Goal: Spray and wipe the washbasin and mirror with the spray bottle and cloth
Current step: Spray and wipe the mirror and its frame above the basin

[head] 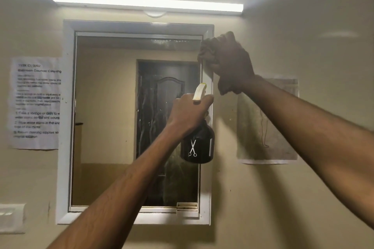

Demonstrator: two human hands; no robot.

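**Cloth at the mirror's corner, bottle held ready**

Two bare forearms reach up from the bottom of the frame, nearest the lens. At centre, the left hand [189, 112] wraps its fingers round the neck of a black, rounded plastic spray bottle [197, 145] with a white scissors mark and a cream trigger head, held upright in front of the lower right part of the glass. Toward the upper right, the right hand [232, 62] is clenched around a bunched brown cloth [206, 50], pressing it against the upper right corner of the white-framed rectangular wall mirror [137, 119], where glass meets frame. Streaks and droplets show on the glass around the reflected dark door, so the mirror part of the job looks under way; the washbasin is out of view.

Judging by its looks, the bottle is rigid and fairly light, with a smooth body that could slip when wet; the narrow neck under the trigger is the sound place to hold it, as now. The cloth is soft and limp, so it needs bunching in the palm to give a firm wiping face. The mirror is hard, slick and breakable: flat, even pressure suits it.

A bright tube light [147, 4] runs above the mirror, and a printed paper notice [36, 103] hangs at the left.
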